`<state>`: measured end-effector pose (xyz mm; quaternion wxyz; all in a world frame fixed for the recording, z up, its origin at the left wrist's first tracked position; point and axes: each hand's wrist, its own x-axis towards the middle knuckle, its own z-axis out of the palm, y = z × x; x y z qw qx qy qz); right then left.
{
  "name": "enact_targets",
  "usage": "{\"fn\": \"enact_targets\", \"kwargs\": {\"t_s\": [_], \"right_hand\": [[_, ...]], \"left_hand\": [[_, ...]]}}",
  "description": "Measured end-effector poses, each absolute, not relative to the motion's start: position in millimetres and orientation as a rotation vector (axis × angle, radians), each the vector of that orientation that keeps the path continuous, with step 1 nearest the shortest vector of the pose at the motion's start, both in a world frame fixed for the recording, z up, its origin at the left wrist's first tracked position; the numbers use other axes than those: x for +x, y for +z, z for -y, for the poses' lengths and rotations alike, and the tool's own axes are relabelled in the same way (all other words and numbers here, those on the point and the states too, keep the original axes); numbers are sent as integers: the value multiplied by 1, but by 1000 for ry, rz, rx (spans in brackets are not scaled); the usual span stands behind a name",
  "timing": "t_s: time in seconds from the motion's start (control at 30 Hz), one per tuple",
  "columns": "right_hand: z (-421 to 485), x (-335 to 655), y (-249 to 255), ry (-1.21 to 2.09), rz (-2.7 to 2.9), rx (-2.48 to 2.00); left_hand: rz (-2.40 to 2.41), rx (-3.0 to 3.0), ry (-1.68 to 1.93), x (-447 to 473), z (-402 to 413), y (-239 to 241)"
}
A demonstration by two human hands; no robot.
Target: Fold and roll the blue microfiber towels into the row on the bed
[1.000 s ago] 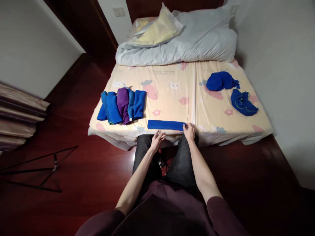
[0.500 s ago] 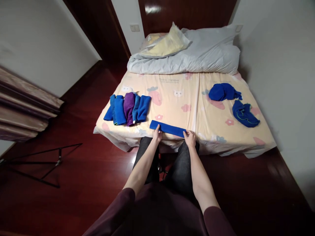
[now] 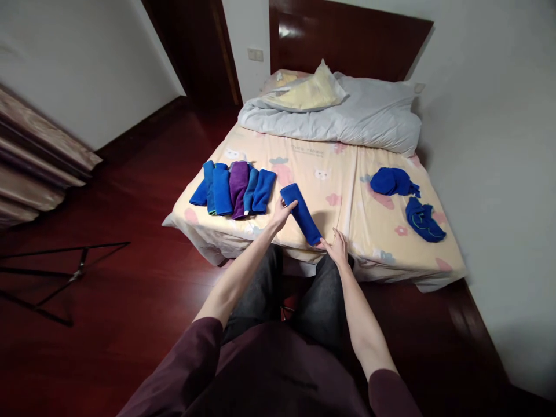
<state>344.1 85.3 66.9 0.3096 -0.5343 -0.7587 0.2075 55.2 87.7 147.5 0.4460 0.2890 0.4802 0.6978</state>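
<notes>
Partly open right hand (image 3: 338,249) touching blue cloth (image 3: 304,220), left hand (image 3: 282,214) gripping

Patterned bed (image 3: 343,180), gray quilt (image 3: 347,120) at far end, folded cloths (image 3: 237,190) left, 2 rumpled blue cloths (image 3: 392,182) right

The cloth (image 3: 304,219) is plain blue, folded into a long, narrow band with straight sides. It slants between the left hand (image 3: 283,213), which grips it near its far end, and the right hand (image 3: 337,249), open against its near end.
</notes>
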Motion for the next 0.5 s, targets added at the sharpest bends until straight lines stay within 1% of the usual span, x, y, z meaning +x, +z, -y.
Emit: {"fn": "enact_targets", "kwargs": {"t_s": [0.13,0.23,0.37,0.5], "right_hand": [[-76,307,82,639,2069,-1306],[-73,255,96,812,2053,-1218],[-83,174,114,1047,1998,-1086],[-99,110,120,1089,2079,-1037]], "left_hand": [[-1079,1075,1560,35,-83,189],[-1048,1245,1495,15,-73,210],[-1094,1368,1528,-19,-56,224],[-1178,1464,1555,-56,-40,230]]}}
